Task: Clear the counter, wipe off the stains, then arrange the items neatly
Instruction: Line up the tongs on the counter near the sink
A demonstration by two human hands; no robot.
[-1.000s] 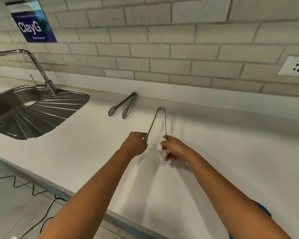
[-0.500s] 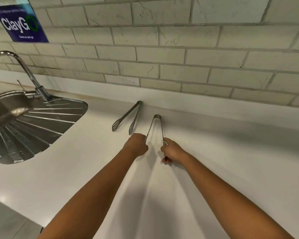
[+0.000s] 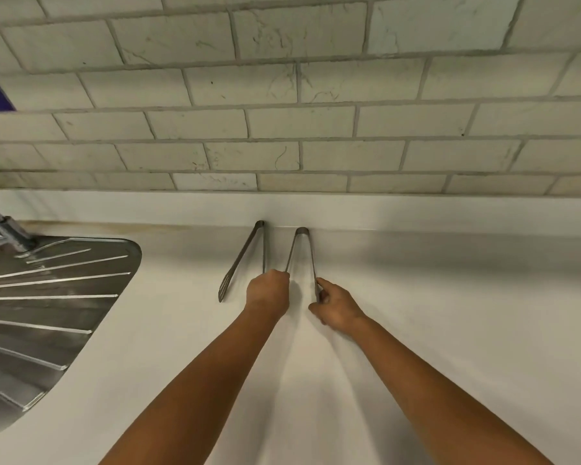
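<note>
I take this for the arranging step: the counter (image 3: 450, 330) looks bare and free of stains where I can see it, and I am lining up tongs at its back edge. Just below the middle of the frame, my left hand (image 3: 268, 292) is curled closed around the left arm of the second tongs (image 3: 301, 250), and my right hand (image 3: 336, 307) pinches its right arm between thumb and fingertips. So the tongs are held spread, their hinge end touching the low upstand (image 3: 416, 213) at centre frame. Next, I judge, I need to let both arms go gently so the tongs stay straight and parallel to their neighbour.

That neighbour, the first tongs (image 3: 245, 256), lies just left, hinge also at the upstand; its nearer arm runs right beside my left knuckles, so a careless release could nudge it. At left sits the sink drainboard (image 3: 54, 297) with the tap base (image 3: 7, 229); the tiled wall (image 3: 282, 95) fills the top.
</note>
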